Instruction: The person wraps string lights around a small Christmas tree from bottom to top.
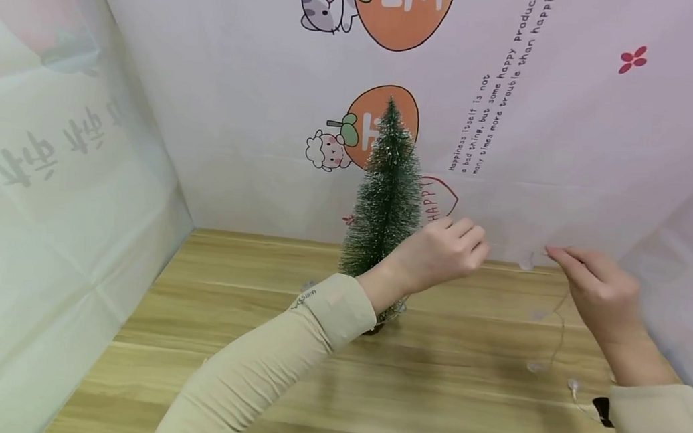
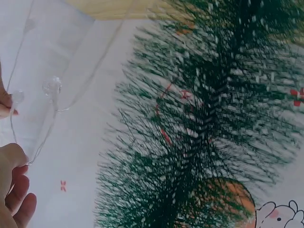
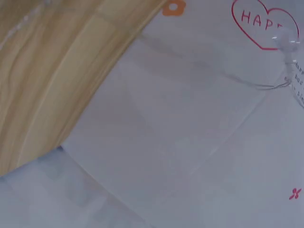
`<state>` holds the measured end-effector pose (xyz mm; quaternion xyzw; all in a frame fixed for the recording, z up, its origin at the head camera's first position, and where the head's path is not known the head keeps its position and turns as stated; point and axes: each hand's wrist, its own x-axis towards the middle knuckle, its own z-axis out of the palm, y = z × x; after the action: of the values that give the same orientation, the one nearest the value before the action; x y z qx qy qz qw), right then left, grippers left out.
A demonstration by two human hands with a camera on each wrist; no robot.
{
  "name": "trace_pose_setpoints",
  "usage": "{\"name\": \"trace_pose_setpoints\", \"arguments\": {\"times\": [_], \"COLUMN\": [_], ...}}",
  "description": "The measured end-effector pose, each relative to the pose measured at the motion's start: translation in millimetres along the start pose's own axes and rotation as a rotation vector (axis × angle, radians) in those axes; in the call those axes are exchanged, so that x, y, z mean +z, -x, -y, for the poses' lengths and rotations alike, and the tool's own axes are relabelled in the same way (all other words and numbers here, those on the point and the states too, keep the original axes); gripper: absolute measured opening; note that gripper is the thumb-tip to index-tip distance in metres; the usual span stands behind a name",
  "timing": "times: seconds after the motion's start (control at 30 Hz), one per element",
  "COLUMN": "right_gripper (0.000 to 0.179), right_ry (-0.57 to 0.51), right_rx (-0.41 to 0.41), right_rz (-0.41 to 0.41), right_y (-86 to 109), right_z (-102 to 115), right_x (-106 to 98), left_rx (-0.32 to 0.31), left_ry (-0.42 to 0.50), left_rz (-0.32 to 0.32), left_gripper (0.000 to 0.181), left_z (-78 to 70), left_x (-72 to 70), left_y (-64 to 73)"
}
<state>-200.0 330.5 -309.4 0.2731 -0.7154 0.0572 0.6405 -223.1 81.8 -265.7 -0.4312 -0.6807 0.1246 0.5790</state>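
Note:
A small green artificial Christmas tree (image 1: 386, 199) with whitish tips stands upright on the wooden table. My left hand (image 1: 443, 253) reaches across its front. In the left wrist view its thumb and fingers (image 2: 19, 190) pinch the thin wire of a string of lights (image 2: 97, 66) with clear bulbs. Off to the right, my right hand (image 1: 603, 295) pinches the same wire between thumb and forefinger, with a clear bulb (image 2: 17, 97) right at the fingertips. More wire (image 1: 562, 332) hangs below the right hand. Part of the string circles the tree's lower end, partly hidden by the left arm.
The wood-grain table (image 1: 241, 343) meets a printed white cloth backdrop (image 1: 249, 136) behind the tree. Cloth walls (image 1: 38, 222) rise at both sides. Loose bulbs (image 1: 573, 385) and a small black piece (image 1: 603, 410) are beside the right sleeve.

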Motion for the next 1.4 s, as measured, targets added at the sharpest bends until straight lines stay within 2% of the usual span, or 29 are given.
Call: {"name": "trace_pose_setpoints", "arguments": {"times": [0.17,0.37,0.47,0.67,0.73,0.87,0.97,1.07,1.1,1.2,1.3,1.37,1.4], "right_gripper": [0.016,0.016,0.016,0.014,0.014,0.032,0.044,0.020,0.017,0.037,0.039,0.041,0.041], "right_ry": [0.043,0.168,0.196,0.105,0.053,-0.038,-0.131,-0.207,-0.248,-0.308,-0.359,-0.353,-0.328], "right_rx": [0.028,0.034,0.059,0.164,0.228,0.337,0.427,0.528,0.562,0.665,0.770,0.832,0.852], "right_rz": [0.032,0.138,0.148,0.040,0.002,0.002,0.016,0.050,0.052,0.074,0.065,0.071,0.082], "right_y": [-3.9,-2.0,-0.8,-2.9,-3.8,-9.8,-21.6,-39.7,-46.6,-69.3,-93.6,-108.9,-115.9], "right_z": [-15,-42,-53,-72,-77,-87,-95,-103,-105,-108,-110,-112,-112], "right_x": [-9,-28,-37,-46,-47,-47,-46,-45,-45,-43,-39,-36,-36], "left_rx": [-0.007,0.003,0.006,0.007,0.013,0.019,0.025,0.040,0.043,0.042,0.029,0.021,0.017], "left_ry": [-0.021,-0.041,-0.039,-0.049,-0.048,-0.047,-0.052,-0.045,-0.037,-0.001,0.029,0.034,0.031], "left_rz": [-0.012,0.058,0.077,0.070,0.077,0.096,0.110,0.113,0.111,0.099,0.094,0.103,0.113], "left_gripper": [0.042,0.047,0.048,0.045,0.044,0.044,0.045,0.044,0.044,0.044,0.044,0.036,0.027], "left_z": [7.6,14.2,15.7,17.5,17.9,18.4,18.5,17.8,17.7,17.6,18.6,19.4,19.7], "left_x": [3.1,3.2,3.1,5.1,5.6,7.1,8.7,10.2,10.8,12.4,14.2,14.8,15.2], "left_y": [-2.1,-1.4,-1.8,-1.0,-0.4,0.6,1.5,2.2,2.4,3.7,4.0,3.4,2.7]}}
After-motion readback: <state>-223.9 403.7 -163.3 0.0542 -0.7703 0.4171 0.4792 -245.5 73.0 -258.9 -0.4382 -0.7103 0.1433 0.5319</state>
